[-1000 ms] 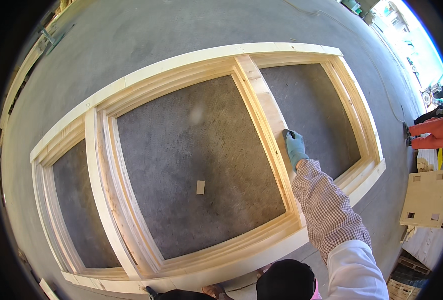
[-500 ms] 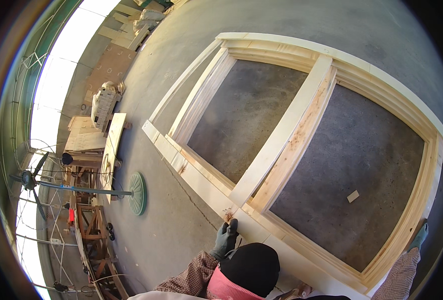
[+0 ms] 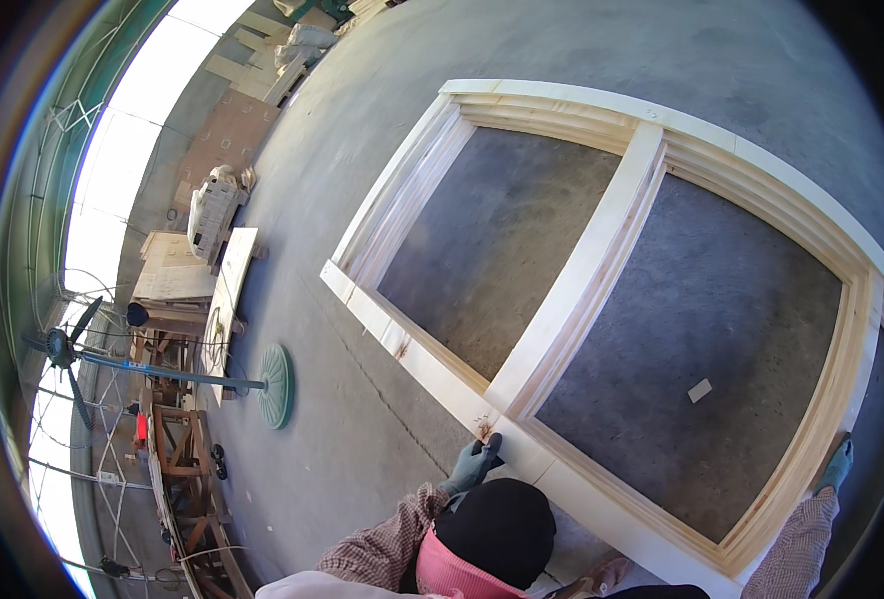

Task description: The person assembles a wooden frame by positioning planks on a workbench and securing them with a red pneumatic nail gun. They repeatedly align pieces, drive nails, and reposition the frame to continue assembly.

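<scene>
A large pale wooden frame (image 3: 562,309) with one middle bar lies on top of several similar frames, stacked flush on the floor. My left hand (image 3: 475,462), in a grey-green glove with dark fingertips, is closed on the near rail's outer edge, close to where the middle bar meets it. Beside its fingers is a brown knot mark (image 3: 484,427) in the rail. At the right end my gloved right hand (image 3: 837,465) holds the outer side of the end rail; its fingers are partly hidden. Both forearms wear checked sleeves.
A black rounded shape (image 3: 502,534) with a pink band is low in the view. To the left stand a fan (image 3: 162,369) on a round green base (image 3: 276,386), a plank bench (image 3: 230,299) and wooden trestles (image 3: 177,439). A small wood offcut (image 3: 699,390) lies inside the frame.
The top frame has shifted right at its left end and now lines up with the frames beneath; the gap by the middle bar has closed. My left hand has moved slightly right with it.
</scene>
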`<state>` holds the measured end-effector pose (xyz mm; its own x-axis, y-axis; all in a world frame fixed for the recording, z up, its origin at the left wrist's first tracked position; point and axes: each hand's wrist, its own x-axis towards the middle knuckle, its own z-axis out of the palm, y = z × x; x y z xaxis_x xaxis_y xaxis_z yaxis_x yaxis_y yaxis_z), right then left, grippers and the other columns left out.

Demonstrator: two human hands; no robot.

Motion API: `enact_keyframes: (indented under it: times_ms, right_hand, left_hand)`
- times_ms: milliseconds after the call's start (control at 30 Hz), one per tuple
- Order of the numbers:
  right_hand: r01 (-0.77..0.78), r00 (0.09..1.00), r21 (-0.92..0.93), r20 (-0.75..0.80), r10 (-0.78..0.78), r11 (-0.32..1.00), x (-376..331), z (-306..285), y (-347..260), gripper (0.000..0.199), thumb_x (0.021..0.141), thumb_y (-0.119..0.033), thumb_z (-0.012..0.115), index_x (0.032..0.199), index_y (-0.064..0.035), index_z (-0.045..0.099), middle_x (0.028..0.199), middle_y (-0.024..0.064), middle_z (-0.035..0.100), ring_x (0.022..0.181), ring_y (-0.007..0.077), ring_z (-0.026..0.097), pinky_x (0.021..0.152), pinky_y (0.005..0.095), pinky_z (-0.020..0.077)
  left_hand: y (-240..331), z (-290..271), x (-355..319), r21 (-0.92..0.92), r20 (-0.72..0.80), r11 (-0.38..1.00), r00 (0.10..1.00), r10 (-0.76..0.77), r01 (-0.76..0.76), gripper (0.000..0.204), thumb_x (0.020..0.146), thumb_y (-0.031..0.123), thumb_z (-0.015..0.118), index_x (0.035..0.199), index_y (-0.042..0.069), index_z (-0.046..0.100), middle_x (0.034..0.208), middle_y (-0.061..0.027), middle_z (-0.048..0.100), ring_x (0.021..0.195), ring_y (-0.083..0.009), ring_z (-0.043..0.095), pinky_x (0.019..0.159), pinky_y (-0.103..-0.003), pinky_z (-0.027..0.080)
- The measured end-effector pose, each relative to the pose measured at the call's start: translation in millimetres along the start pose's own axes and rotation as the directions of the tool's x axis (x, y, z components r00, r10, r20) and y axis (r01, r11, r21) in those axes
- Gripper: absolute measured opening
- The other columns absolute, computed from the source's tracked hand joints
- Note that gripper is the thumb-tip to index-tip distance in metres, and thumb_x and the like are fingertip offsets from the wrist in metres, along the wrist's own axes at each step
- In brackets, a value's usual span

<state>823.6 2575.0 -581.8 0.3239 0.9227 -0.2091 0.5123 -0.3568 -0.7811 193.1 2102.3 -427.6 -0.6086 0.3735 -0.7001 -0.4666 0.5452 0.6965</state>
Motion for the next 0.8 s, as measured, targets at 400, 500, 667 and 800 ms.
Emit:
enact_keyframes:
  times_ms: [400, 500, 667, 800]
  right_hand:
    - [0.0, 0.988, -0.785, 0.094, 0.119, 0.619, -78.4, 17.7, -198.6, 0.038, 0.085, -0.035, 0.038, 0.102, -0.0097, 0.061, 0.108, 0.0161, 0.057, 0.1, 0.0332, 0.054, 0.084, 0.0434, 0.0441]
    - [0.097, 0.995, -0.857, 0.1, -0.02, 0.506, -118.3, -13.9, -222.8, 0.039, 0.085, -0.034, 0.048, 0.118, -0.0145, 0.051, 0.116, 0.0109, 0.05, 0.107, 0.0288, 0.049, 0.087, 0.0404, 0.0424]
    - [0.563, 0.807, -0.638, 0.561, -0.183, 0.525, -232.9, -73.1, -168.0, 0.092, 0.064, -0.056, 0.065, 0.135, -0.0118, 0.027, 0.133, 0.0135, 0.033, 0.124, 0.0308, 0.031, 0.103, 0.0425, 0.0243]
    - [0.742, 0.574, -0.584, 0.807, 0.137, 0.329, -285.4, -112.1, -130.3, 0.121, 0.047, -0.059, 0.077, 0.139, -0.0102, 0.015, 0.141, 0.017, 0.02, 0.129, 0.0325, 0.023, 0.107, 0.044, 0.0173]
  left_hand:
    - [46.3, 5.2, 68.3, 0.031, -0.05, 0.998, 0.997, -0.056, 0.058, 0.048, 0.089, 0.044, 0.044, 0.094, -0.002, 0.056, 0.086, -0.0083, 0.06, 0.079, -0.0169, 0.059, 0.07, -0.029, 0.049]
    - [102.2, 14.7, 100.2, 0.059, -0.055, 0.998, 0.998, 0.031, -0.028, 0.049, 0.088, 0.045, 0.042, 0.097, -0.002, 0.054, 0.09, -0.0087, 0.059, 0.082, -0.0178, 0.057, 0.072, -0.03, 0.048]
    - [193.0, 8.3, 161.1, 0.088, -0.064, 0.987, 0.988, 0.143, -0.137, 0.052, 0.088, 0.048, 0.038, 0.102, -0.001, 0.05, 0.096, -0.0094, 0.056, 0.087, -0.0193, 0.055, 0.075, -0.032, 0.047]
    - [241.9, 20.4, 198.2, 0.14, -0.059, 0.977, 0.984, 0.168, -0.158, 0.054, 0.087, 0.05, 0.036, 0.106, 0.0, 0.048, 0.1, -0.01, 0.054, 0.091, -0.0206, 0.053, 0.078, -0.034, 0.046]
